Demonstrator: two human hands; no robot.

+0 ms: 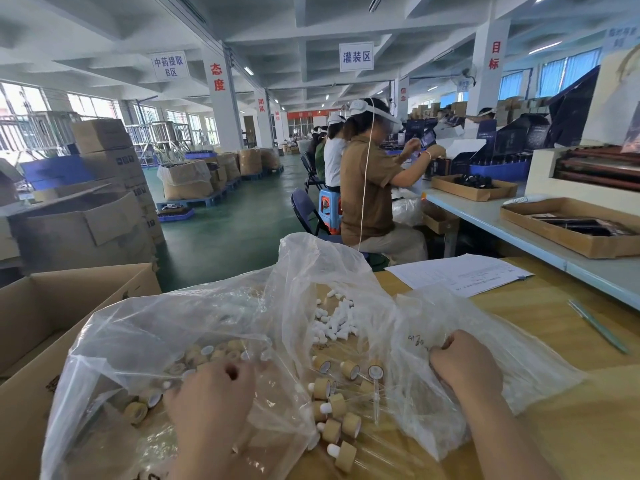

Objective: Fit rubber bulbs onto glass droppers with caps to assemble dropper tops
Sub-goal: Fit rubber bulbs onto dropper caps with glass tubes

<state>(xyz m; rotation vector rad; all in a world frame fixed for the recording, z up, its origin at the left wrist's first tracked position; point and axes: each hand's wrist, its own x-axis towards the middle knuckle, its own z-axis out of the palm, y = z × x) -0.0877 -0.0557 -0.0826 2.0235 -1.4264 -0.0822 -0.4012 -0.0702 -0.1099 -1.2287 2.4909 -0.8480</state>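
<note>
Left hand: my left hand [211,400] is low in view, knuckles up, with the fingers bent down onto the film of the clear bag of caps [145,341]. I cannot tell whether they hold anything underneath.
Right hand: my right hand [464,367] is clenched, its fingers curled into a fold of the second clear bag [512,344], gripping the film just beside some handwriting on the plastic.
Loose caps: tan caps [216,355] are heaped inside the left bag, just beyond my left knuckles, some showing white liners.
Rubber bulbs: a pile of small white rubber bulbs [337,320] lies between the two bags, farther from me than both hands.
Assembled dropper tops: a cluster of dropper tops [332,407] lies between my hands, tan caps with white bulb tips poking out. One clear glass pipette [376,401] runs toward me from its cap.
Table: it all lies on a wooden table [588,427].
Left edge: an open cardboard box [52,306] stands touching the cap bag.
Far right: a printed sheet [460,275] lies on the table, and a green pen [597,325] is well apart from my right hand.
Background: a worker in a brown shirt [367,188] sits at the next bench.
</note>
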